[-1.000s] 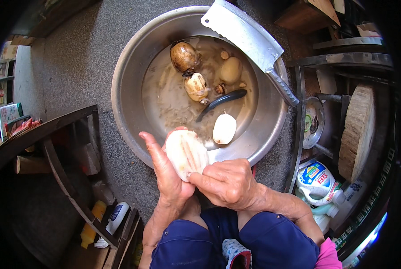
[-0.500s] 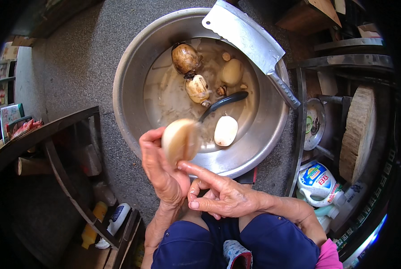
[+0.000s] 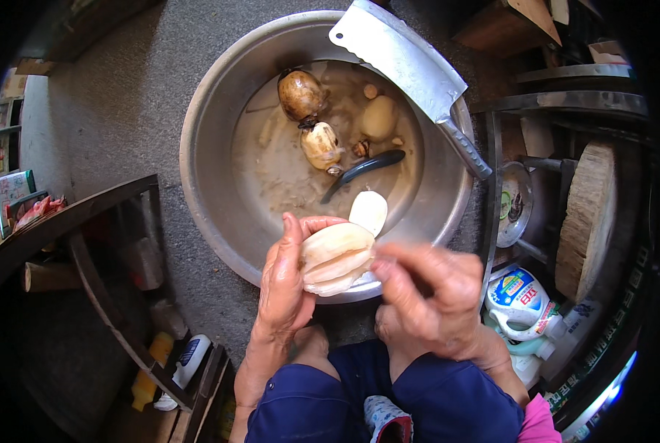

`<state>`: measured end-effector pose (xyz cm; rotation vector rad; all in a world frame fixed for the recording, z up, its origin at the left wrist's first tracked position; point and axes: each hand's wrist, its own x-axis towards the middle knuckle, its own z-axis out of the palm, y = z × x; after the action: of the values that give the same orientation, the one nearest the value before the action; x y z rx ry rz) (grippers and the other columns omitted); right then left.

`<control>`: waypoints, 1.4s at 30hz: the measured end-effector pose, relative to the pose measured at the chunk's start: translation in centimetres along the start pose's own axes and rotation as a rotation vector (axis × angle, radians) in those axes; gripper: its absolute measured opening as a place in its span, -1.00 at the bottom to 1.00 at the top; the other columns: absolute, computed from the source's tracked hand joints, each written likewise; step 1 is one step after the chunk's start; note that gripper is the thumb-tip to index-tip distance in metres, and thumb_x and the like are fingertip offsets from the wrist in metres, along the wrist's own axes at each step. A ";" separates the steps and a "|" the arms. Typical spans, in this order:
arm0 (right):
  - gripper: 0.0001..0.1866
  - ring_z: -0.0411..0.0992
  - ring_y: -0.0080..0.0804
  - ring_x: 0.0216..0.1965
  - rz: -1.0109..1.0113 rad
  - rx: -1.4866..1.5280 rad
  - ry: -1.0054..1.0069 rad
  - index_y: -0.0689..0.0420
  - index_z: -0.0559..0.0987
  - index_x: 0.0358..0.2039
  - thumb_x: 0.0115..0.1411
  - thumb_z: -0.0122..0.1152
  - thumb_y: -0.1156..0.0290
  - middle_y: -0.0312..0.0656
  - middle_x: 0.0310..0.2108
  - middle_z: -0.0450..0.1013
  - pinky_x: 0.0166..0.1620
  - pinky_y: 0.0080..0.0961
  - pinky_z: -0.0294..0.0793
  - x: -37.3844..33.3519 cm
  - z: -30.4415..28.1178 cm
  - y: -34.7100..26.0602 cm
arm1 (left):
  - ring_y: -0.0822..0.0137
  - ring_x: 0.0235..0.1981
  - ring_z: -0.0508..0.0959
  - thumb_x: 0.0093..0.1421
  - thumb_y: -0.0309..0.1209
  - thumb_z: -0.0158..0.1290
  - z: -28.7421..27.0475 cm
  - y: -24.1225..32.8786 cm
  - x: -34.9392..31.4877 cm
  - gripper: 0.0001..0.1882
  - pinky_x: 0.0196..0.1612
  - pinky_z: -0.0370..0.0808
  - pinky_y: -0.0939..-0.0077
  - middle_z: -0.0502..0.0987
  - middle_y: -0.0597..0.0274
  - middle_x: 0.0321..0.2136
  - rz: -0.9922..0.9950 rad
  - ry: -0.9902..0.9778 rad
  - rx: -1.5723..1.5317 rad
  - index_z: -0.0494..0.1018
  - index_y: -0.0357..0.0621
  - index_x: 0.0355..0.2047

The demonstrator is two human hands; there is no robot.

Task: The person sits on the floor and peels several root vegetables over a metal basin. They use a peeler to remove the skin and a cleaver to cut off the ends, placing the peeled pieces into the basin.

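Over the near rim of a metal basin point(image 3: 215, 221), my left hand point(image 3: 282, 277) holds a peeled lotus root piece point(image 3: 337, 255), its long open channels facing up. Beside its right end is my right hand point(image 3: 437, 295), fingers curled and thumb and fingertips pinched, slightly blurred; what they hold, if anything, is hidden. Just beyond lies a white peeled lotus root piece point(image 3: 369, 210). In the murky water are an unpeeled brown lotus root section point(image 3: 301, 96), a partly peeled one point(image 3: 321, 145), a pale one point(image 3: 378, 118) and a curved black handle point(image 3: 363, 175).
A cleaver point(image 3: 403, 63) rests across the basin's far right rim, its handle pointing toward me. To the right stand a metal rack point(image 3: 488, 214), a round wooden block point(image 3: 586, 221) and a detergent bottle point(image 3: 520, 299). On the left is a dark wooden frame point(image 3: 97, 295) with bottles below.
My left hand has moved right and lowered the lotus root piece, turning its channelled side up. My right hand has swung right and up, from pointing at its base to pinching beside its right end.
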<state>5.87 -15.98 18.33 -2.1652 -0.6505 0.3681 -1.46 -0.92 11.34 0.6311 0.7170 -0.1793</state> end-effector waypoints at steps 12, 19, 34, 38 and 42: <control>-0.68 0.50 -0.66 -0.36 0.591 0.812 -0.144 0.28 0.50 -0.07 0.27 0.26 0.36 -0.23 -0.33 0.55 -0.42 -0.71 0.47 0.7 2.2 3.6 | 0.29 0.07 0.44 0.06 -0.66 0.19 1.0 0.7 -1.8 -0.28 0.13 0.41 0.39 0.40 0.06 0.00 0.191 -0.085 0.325 0.11 -0.24 0.20; -0.80 0.46 -0.67 -0.46 0.468 0.591 -0.182 0.30 0.57 -0.18 0.24 0.25 0.45 -0.23 -0.39 0.55 -0.44 -0.65 0.45 0.5 1.2 3.9 | 0.33 0.00 0.48 0.02 -0.62 0.16 0.9 0.8 -1.6 -0.33 0.11 0.41 0.43 0.46 0.08 -0.05 0.210 -0.009 0.280 0.21 -0.27 0.17; -0.56 0.54 -0.25 -0.47 -0.119 0.031 -0.274 0.14 0.54 0.03 0.09 0.25 0.53 -0.20 -0.46 0.48 -0.46 -0.40 0.53 0.7 1.7 1.8 | 0.34 -0.24 0.49 -0.09 -0.38 0.02 0.3 0.6 -1.7 -0.48 -0.11 0.45 0.45 0.52 0.11 -0.27 0.309 0.088 0.593 0.37 -0.31 -0.06; -0.58 0.56 -0.15 -0.45 -0.054 0.027 -0.295 0.17 0.50 0.05 0.14 0.23 0.52 -0.12 -0.43 0.53 -0.45 -0.33 0.53 0.1 2.3 1.3 | 0.30 -0.32 0.50 -0.14 -0.34 -0.01 0.4 0.7 -2.0 -0.49 -0.16 0.46 0.41 0.53 0.07 -0.37 0.377 0.124 0.693 0.40 -0.33 -0.13; -0.60 0.56 -0.07 -0.43 -0.031 0.068 -0.408 0.19 0.44 0.03 0.17 0.23 0.48 -0.06 -0.41 0.54 -0.43 -0.28 0.53 0.2 1.9 0.9 | 0.34 -0.34 0.50 -0.14 -0.34 -0.02 0.2 0.7 -2.4 -0.49 -0.20 0.45 0.46 0.53 0.07 -0.39 0.353 0.073 0.666 0.40 -0.34 -0.14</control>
<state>5.39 -15.13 16.48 -2.0273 -0.8804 0.8161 -2.88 -0.64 13.42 1.3937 0.5983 -0.0636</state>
